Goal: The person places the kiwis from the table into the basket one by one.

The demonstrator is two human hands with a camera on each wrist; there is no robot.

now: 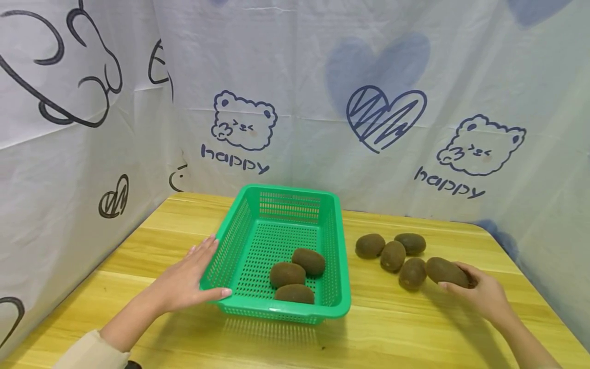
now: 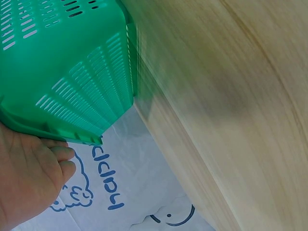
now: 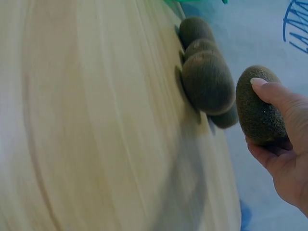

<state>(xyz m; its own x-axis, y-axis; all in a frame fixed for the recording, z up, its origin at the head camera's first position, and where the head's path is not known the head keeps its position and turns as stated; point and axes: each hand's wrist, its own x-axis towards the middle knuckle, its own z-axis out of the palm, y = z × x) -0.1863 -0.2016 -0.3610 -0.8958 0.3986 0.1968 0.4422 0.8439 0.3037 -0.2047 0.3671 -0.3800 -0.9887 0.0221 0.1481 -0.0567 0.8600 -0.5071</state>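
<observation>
Our left hand (image 1: 186,282) lies flat against the near left corner of the green basket (image 1: 239,225). Its fingers are straight along the basket's side, and the thumb sits by the front rim. It is not gripping anything. Our right hand (image 1: 479,292) has its fingers curled around one kiwi (image 1: 446,271). From the right wrist view, that kiwi (image 3: 257,108) looks fuzzy and brown, shaped like an egg, and we can see the thumb pressed on top of it. It is at the right end of the fruit pile, low over the table (image 1: 392,328); we cannot tell if it touches the wood.

Just beside it lie four more loose kiwis (image 1: 392,253), bunched close together on the table to the right of the basket. They are all brown, round and fuzzy too.

The basket is smooth, shiny plastic, shaped like a box with no lid. Its walls and floor are full of little slots. Three kiwis (image 1: 295,277) sit inside it, near the front right, touching each other.

The table is yellow wood with long stripes in it. A white cloth wall (image 1: 322,77) stands behind and at both sides, with drawn blue bears, hearts and the word "happy".
</observation>
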